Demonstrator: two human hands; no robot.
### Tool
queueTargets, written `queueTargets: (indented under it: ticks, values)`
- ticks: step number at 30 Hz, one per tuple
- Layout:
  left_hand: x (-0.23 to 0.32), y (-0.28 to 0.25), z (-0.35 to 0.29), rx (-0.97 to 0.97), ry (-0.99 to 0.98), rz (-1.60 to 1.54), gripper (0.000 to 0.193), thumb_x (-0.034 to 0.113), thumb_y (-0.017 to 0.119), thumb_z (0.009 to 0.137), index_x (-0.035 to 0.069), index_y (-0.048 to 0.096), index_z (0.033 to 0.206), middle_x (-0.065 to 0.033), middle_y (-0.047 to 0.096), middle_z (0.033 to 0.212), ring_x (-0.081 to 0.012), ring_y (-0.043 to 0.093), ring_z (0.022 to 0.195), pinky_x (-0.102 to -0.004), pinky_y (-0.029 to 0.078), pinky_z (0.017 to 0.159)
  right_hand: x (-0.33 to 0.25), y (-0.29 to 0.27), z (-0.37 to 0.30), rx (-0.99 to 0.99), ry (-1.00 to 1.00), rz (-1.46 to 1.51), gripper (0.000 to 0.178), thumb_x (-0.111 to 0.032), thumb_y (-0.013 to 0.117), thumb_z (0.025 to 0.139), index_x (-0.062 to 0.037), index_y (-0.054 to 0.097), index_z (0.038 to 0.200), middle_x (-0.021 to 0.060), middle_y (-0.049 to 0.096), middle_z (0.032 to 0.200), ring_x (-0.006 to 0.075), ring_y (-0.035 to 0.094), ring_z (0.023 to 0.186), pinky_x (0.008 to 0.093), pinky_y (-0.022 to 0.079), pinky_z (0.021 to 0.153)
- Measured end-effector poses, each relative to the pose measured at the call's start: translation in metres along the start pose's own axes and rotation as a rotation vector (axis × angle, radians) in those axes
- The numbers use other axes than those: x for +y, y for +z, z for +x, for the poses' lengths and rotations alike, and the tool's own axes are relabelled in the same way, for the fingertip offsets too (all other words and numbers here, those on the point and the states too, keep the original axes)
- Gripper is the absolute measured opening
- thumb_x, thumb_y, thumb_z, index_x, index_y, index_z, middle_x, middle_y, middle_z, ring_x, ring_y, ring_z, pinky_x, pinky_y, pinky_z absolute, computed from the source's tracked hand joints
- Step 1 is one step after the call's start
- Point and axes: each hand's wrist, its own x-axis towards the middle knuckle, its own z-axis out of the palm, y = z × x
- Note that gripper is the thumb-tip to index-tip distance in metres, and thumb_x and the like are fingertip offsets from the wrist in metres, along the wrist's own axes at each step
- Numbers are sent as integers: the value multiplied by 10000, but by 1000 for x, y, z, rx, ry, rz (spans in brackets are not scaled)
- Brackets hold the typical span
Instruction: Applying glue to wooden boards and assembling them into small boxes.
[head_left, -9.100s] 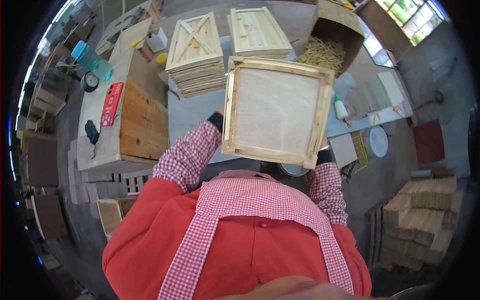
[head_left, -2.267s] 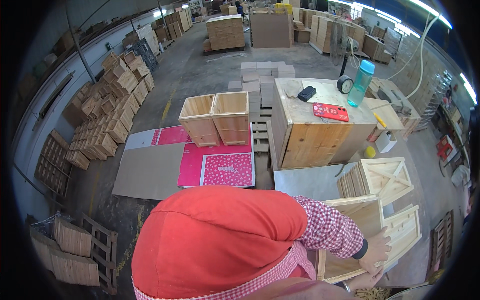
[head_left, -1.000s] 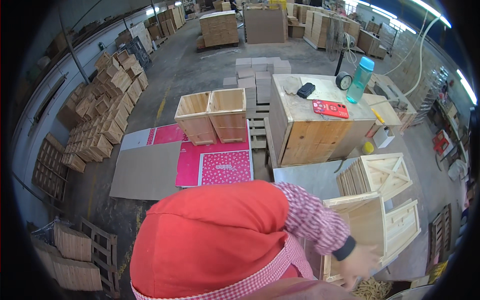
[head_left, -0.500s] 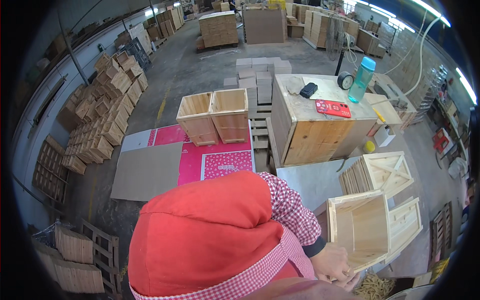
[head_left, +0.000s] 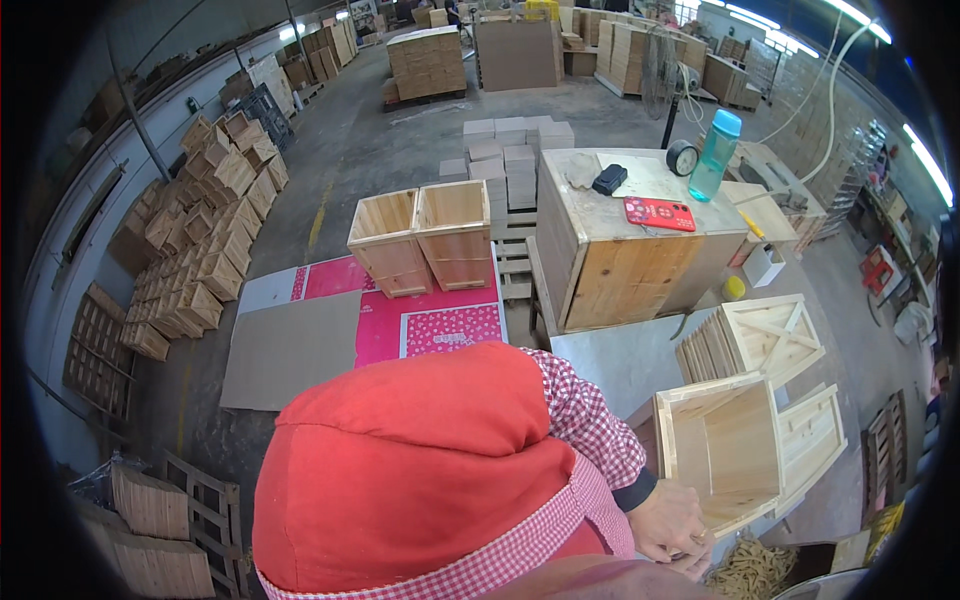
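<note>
My left hand (head_left: 670,524) reaches down from a checked sleeve with a dark cuff. Its fingers are curled and pressed together beside the near left corner of a pale wooden crate (head_left: 718,452); what they hold, if anything, is hidden. The crate lies with its open mouth toward me, so its bare inside shows. Close to the fingertips is a heap of tan rope pieces (head_left: 752,568). My right hand does not show; a blurred skin-toned shape at the bottom edge cannot be made out.
Further wooden crates (head_left: 765,335) lie beyond and right of this one on a grey tabletop (head_left: 620,365). A cabinet (head_left: 640,275) behind carries a red phone (head_left: 659,214) and a blue bottle (head_left: 716,155). Two upright crates (head_left: 455,235) stand on pink printed board (head_left: 378,325) to the left.
The view has shifted a little. My left hand stays by the crate's near corner, slightly further right in the picture, fingers still curled. The crates keep their places.
</note>
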Motion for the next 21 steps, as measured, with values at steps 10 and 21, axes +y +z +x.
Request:
queueTargets:
  ticks: [10,21]
  values:
    - [0,-6,0,-7,-21,-4,342,360,640,668,75,611,856,-87,607,853,-315,635,703,-441,502,544,-9,8,-4,85,96,172,309,-191,532,932,64,548,1105,167,600,989,232,588,866,314,490,725]
    - [-1,-15,3,-150,-52,-84,356,303,649,687,44,595,925,-142,601,996,-319,625,711,-436,497,582,49,-16,27,59,203,152,463,-378,544,916,-54,495,1243,99,571,1076,181,568,904,311,471,775]
